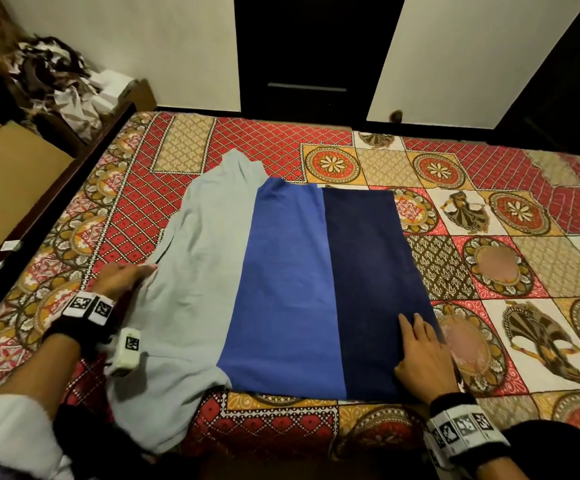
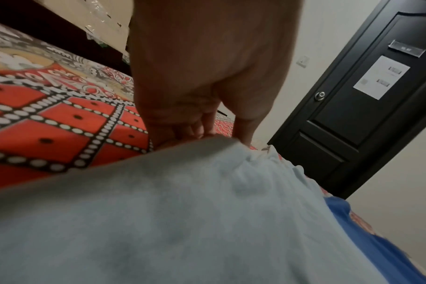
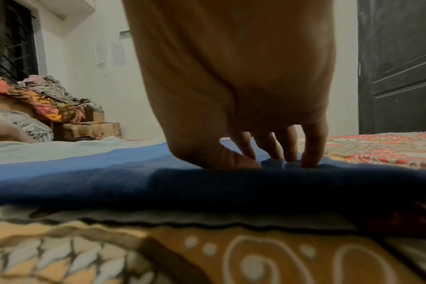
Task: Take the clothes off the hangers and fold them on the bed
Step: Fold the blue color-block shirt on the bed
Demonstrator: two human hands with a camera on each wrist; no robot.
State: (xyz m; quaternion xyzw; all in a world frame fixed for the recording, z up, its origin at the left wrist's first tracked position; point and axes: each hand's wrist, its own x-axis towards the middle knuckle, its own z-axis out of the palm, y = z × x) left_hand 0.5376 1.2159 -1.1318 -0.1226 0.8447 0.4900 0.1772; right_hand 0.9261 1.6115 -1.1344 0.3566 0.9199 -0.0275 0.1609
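- A bed covered by a red, gold and cream patchwork-print bedspread [image 1: 472,188] fills the head view; every place below is given relative to it.
- A tricolour cloth garment [image 1: 281,282] lies spread flat on the bedspread near its front edge, in three lengthwise bands: pale grey-blue on the left, medium blue in the middle, dark navy on the right.
- The pale band is rumpled, and its near end hangs over the front edge of the bedspread.
- The navy band looks like a panel folded over onto the rest (its straight inner edge runs the length of the garment).
- The left hand [image 1: 122,278] rests at the left edge of the pale band, toward the bedspread's left side; in the left wrist view its fingers [image 2: 197,126] curl down behind a raised fold of the pale cloth, so they appear to grip it, though the contact itself is hidden.
- The right hand [image 1: 420,351] lies on the near right corner of the navy band, fingers straight and spread, their tips pressing the cloth down onto the bedspread.
- Beyond the bedspread's left side stand brown cardboard boxes [image 1: 7,178] with a heap of patterned clothes [image 1: 52,71] behind them.
- Past the far edge of the bedspread is a dark panelled door [image 1: 316,53] in a pale wall.
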